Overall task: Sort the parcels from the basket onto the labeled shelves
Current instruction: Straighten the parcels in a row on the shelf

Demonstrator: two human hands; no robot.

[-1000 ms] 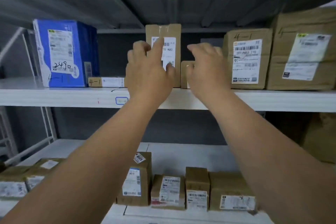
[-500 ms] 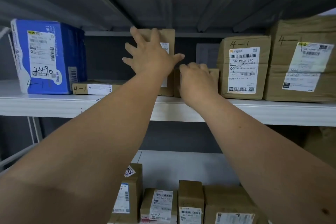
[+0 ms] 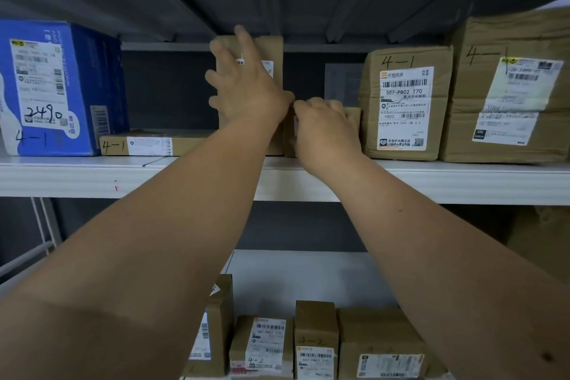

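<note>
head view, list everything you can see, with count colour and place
blue box: 1, blue and white, middle shelf far left
flat parcel: 1, brown, lying beside the blue box
tall parcel: 1, brown, upright at centre
small parcel: 1, brown, right of the tall parcel
large boxes: 2, brown, middle shelf right
lower parcels: at least 4, brown, bottom shelf
shelves: white metal
left hand: 1, fingers spread on the tall parcel
right hand: 1, curled on the small parcel
</note>
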